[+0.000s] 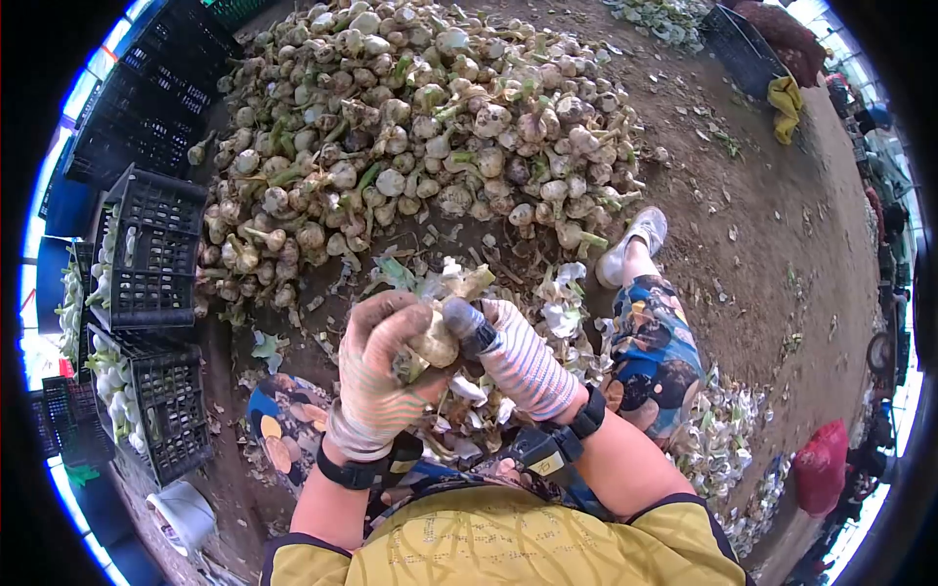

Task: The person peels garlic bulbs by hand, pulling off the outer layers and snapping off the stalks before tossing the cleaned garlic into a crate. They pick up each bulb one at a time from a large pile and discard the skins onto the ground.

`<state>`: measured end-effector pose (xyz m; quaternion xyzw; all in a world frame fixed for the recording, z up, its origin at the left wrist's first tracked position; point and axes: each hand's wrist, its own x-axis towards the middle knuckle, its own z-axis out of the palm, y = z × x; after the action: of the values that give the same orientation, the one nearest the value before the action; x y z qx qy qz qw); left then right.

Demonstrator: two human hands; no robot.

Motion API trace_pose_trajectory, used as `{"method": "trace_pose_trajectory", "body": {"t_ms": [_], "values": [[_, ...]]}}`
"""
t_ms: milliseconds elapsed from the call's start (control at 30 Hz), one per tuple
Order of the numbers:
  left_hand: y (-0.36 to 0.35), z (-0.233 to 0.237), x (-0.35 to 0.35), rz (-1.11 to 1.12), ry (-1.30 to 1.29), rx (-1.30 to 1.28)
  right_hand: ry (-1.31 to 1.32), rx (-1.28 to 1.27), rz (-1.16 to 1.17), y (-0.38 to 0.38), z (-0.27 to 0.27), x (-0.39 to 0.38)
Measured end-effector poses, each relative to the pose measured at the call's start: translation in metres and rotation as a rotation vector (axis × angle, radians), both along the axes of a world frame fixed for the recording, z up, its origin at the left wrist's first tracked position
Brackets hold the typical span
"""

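Note:
A pale garlic bulb [437, 344] is held up in front of my lap, between my two gloved hands. My left hand [373, 366], in a striped, soiled glove, is closed around the bulb from the left. From the right, my right hand [523, 359] presses its dark-covered thumb to the bulb's edge, fingers curled and partly hidden. Loose, papery garlic skin [469, 281] sticks up just above the bulb. Beneath my hands, peeled skins [471, 391] lie scattered on the ground between my legs.
A large heap of garlic bulbs [430, 127] lies ahead of me. At the left, black crates [161, 249] hold cleaned bulbs, with a white bucket [184, 515] below. More skins [723, 430] and a red mesh sack [821, 469] are at the right. A black crate [745, 49] stands far right.

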<state>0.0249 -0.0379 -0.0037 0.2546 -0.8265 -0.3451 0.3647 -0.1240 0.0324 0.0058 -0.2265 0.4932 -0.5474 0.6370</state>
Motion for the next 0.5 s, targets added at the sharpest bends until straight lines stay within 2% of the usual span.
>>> {"method": "trace_pose_trajectory", "body": {"t_ms": [33, 67, 133, 267, 367, 500], "values": [[0.002, 0.007, 0.000, -0.025, -0.020, -0.115, 0.033, -0.062, -0.046, 0.005, -0.002, 0.003], [0.003, 0.013, 0.000, -0.027, -0.021, -0.120, 0.032, -0.067, -0.048, 0.008, 0.000, 0.001], [0.007, 0.021, -0.001, -0.056, -0.135, -0.411, -0.048, -0.052, 0.043, 0.012, 0.006, -0.005], [0.012, 0.026, -0.005, -0.072, -0.149, -0.503, 0.109, 0.025, 0.156, 0.019, 0.015, -0.017], [0.013, 0.031, -0.008, -0.078, -0.127, -0.600, 0.071, -0.059, 0.126, 0.025, 0.012, -0.018], [0.018, 0.033, -0.011, -0.076, -0.124, -0.568, 0.006, -0.115, 0.072, 0.032, 0.005, -0.015]]}}
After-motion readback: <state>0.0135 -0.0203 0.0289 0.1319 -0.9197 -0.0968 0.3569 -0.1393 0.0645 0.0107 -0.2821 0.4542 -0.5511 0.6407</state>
